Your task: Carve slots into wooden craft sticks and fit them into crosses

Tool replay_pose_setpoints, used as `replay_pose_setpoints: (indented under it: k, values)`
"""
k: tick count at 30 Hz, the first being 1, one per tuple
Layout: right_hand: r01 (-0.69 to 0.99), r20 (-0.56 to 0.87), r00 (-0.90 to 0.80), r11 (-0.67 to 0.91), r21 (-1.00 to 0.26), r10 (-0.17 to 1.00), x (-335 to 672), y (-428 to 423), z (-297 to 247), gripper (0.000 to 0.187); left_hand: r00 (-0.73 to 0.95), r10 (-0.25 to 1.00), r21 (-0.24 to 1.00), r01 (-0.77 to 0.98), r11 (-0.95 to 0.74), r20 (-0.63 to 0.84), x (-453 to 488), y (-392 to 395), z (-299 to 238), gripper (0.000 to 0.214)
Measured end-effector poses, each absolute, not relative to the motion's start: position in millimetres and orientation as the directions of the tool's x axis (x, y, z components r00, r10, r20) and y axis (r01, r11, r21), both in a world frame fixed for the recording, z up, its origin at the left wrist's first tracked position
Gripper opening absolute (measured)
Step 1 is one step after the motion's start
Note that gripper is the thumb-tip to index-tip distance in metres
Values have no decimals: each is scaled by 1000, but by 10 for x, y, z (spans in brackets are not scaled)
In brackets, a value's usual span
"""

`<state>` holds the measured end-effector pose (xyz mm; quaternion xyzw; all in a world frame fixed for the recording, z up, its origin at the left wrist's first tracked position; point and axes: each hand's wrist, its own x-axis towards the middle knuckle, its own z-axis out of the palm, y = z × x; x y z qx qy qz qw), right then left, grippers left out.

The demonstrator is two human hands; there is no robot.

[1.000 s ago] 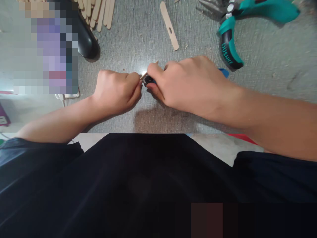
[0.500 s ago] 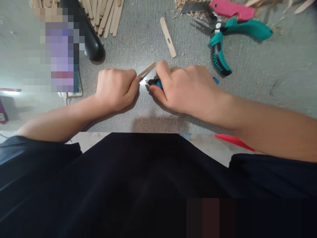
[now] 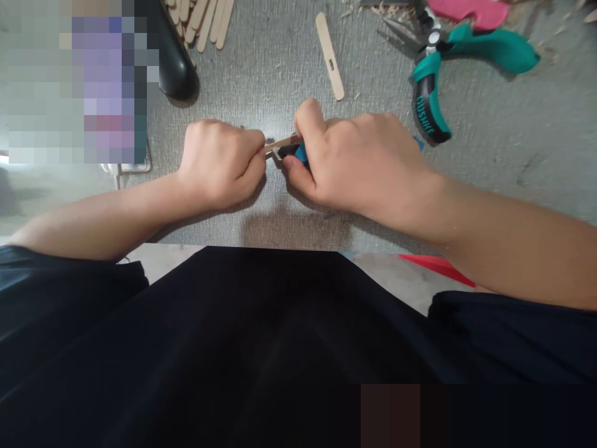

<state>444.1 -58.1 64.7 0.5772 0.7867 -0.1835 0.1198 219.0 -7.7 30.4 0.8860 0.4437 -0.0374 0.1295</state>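
Observation:
My left hand (image 3: 219,163) is closed in a fist on the grey mat, pinching one end of a thin wooden stick (image 3: 282,142). My right hand (image 3: 354,160) is closed round a blue and black utility knife (image 3: 295,151). The knife's tip meets the stick just right of my left thumb. Most of the knife is hidden inside my right fist, and a bit of its blue end shows behind the hand. Both hands sit close together at the middle of the mat.
A loose wooden stick (image 3: 329,55) with a slot lies beyond my hands. Teal-handled pliers (image 3: 436,68) and a pink knife (image 3: 471,11) lie at the far right. A pile of wooden sticks (image 3: 205,17) and a black object (image 3: 175,65) lie far left. A red thing (image 3: 436,264) pokes out below the mat.
The stick's free end has swung down from pointing away to lying level between my hands. My right hand has closed in so the knife tip touches the stick.

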Motion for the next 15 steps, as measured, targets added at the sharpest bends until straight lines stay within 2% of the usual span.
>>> replay_pose_setpoints:
  k: [4, 9, 15]
  values:
    - [949, -420, -316, 287, -132, 851, 4432, -575, 654, 82, 615, 765, 203, 787, -583, -189, 2190, -79, 293, 33]
    - [952, -421, -307, 274, -139, 854, 4419, -572, 670, 83, 663, 740, 253, 739, -624, -113, 2165, -75, 290, 37]
    - [950, -413, -312, 279, -140, 855, 4416, -576, 696, 78, 665, 740, 304, 729, -613, -104, 2132, -58, 261, 35]
